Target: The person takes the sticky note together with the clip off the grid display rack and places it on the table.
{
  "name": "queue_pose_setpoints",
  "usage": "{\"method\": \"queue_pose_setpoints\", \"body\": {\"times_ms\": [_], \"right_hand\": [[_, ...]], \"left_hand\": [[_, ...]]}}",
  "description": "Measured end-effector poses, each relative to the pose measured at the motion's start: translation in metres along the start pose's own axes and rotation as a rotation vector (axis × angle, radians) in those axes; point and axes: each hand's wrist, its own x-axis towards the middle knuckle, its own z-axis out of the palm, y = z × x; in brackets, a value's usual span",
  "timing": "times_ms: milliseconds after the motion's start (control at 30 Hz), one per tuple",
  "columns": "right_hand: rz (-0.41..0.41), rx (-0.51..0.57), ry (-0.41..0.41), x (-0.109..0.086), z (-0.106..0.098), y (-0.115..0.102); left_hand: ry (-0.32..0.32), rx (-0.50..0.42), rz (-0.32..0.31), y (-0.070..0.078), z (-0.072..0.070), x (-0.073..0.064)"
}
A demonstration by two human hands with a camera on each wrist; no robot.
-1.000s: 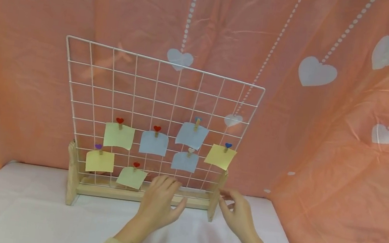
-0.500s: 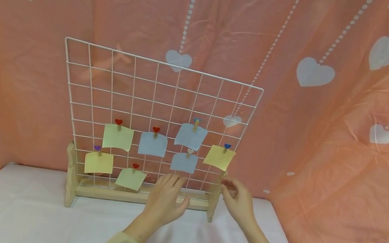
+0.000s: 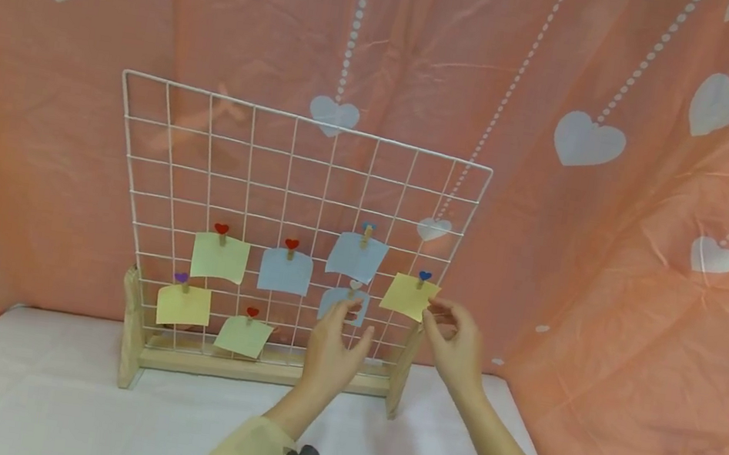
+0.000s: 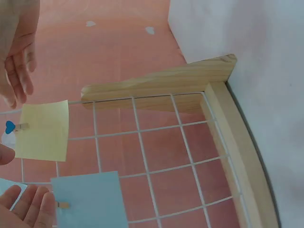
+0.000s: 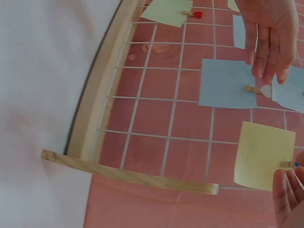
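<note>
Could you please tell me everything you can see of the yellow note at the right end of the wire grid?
The yellow note is a roughly square sheet that looks like paper, with no writing visible. A small wooden clothespin, topped with a blue heart, clips its upper edge to the white wire grid. In the head view it hangs tilted, its right side lower. The right hand is close to its right edge; whether they touch, I cannot tell.

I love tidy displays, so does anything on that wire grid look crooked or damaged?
Three notes look askew: the rightmost yellow note, the topmost blue note and the lower green note hang at a slant, whereas the leftmost blue note hangs nearly straight. No tears show.
</note>
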Motion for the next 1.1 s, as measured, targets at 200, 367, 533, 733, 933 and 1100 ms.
{"method": "queue_pose_setpoints", "body": {"times_ms": [200, 367, 533, 733, 933, 1100], "right_hand": [[-0.009, -0.019, 0.022, 0.014, -0.003, -0.009], [-0.043, -0.09, 0.026, 0.028, -0.004, -0.017], [-0.064, -0.134, 0.002, 0.036, -0.005, -0.022], [-0.024, -0.124, -0.056, 0.04, -0.006, -0.024], [-0.022, -0.13, -0.135, 0.048, -0.004, -0.024], [-0.015, -0.137, -0.168, 0.052, -0.005, -0.023]], "left_hand": [[0.013, -0.136, -0.073, 0.006, 0.006, 0.007], [-0.016, -0.203, -0.158, 0.006, 0.013, 0.014], [-0.038, -0.202, -0.185, 0.009, 0.018, 0.019], [-0.05, -0.188, -0.198, 0.014, 0.025, 0.026], [-0.076, -0.108, -0.21, 0.017, 0.03, 0.034], [-0.109, -0.092, -0.242, 0.023, 0.034, 0.039]]}}
